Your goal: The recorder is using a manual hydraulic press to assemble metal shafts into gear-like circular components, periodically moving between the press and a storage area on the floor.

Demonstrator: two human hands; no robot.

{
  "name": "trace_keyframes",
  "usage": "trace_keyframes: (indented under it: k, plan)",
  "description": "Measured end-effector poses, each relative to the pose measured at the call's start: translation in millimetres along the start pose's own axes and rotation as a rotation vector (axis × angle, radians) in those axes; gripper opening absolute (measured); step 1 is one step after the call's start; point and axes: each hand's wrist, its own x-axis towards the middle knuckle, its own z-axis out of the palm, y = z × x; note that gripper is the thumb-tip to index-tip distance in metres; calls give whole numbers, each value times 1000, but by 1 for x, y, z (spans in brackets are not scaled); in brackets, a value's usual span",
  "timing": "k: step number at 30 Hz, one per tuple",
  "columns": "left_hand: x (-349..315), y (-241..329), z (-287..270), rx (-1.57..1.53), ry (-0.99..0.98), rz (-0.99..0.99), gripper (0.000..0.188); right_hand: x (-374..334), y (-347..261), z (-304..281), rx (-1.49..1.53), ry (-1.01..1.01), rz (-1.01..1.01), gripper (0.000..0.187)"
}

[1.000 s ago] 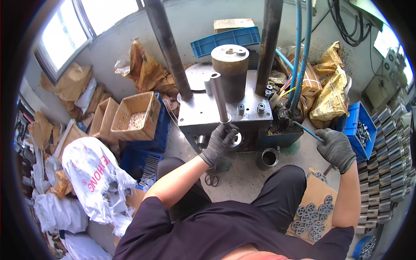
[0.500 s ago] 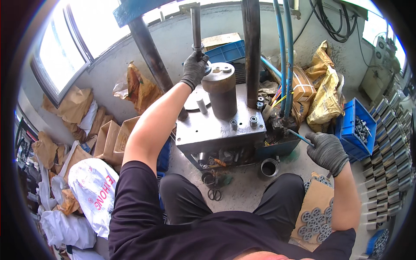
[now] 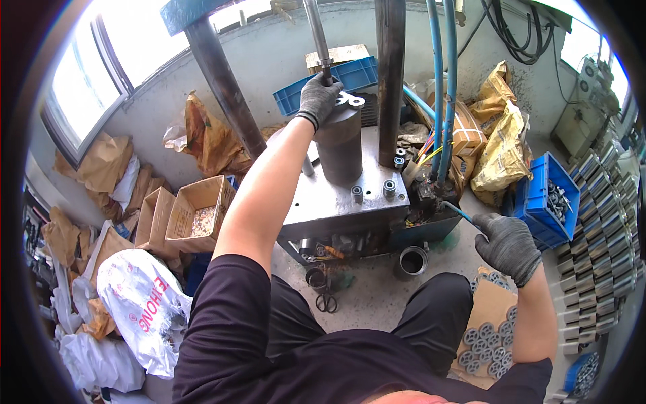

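Observation:
My left hand (image 3: 319, 99), in a dark grey glove, is closed at the top of an upright dark metal cylinder (image 3: 341, 149), just below the tip of a steel press rod (image 3: 316, 34). What its fingers hold is hidden. Beside the fingers, a bright flat metal piece with round ends (image 3: 351, 99) lies on the cylinder top. The cylinder stands on the steel press table (image 3: 316, 205). At the right, my gloved right hand (image 3: 509, 248) is wrapped round a thin blue lever (image 3: 459, 211) by the press.
Dark columns (image 3: 390, 81) and blue hoses (image 3: 444, 87) frame the press. Small bearing-like parts (image 3: 389, 187) stand on its table. A blue crate (image 3: 548, 202) and stacked metal tubes (image 3: 595, 256) are to the right; cartons (image 3: 202, 212) and a white sack (image 3: 142, 306) to the left.
My left hand has moved right, from beside the cylinder's top to over it. The bright piece on top now shows clearly. My right hand stays on the lever; the view has shifted slightly.

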Motion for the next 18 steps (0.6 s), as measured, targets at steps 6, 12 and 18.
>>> trace_keyframes:
  k: [6,12,18]
  plan:
    - [4,0,5,30,-18,-7,15,-11,1,3,21,-59,19,36]
    - [-1,-4,-2,69,-13,-67,16,-42,-9,19,45,-299,95,35]
    - [-14,14,0,-78,96,-7,36,-75,-8,45,199,-228,178,38]
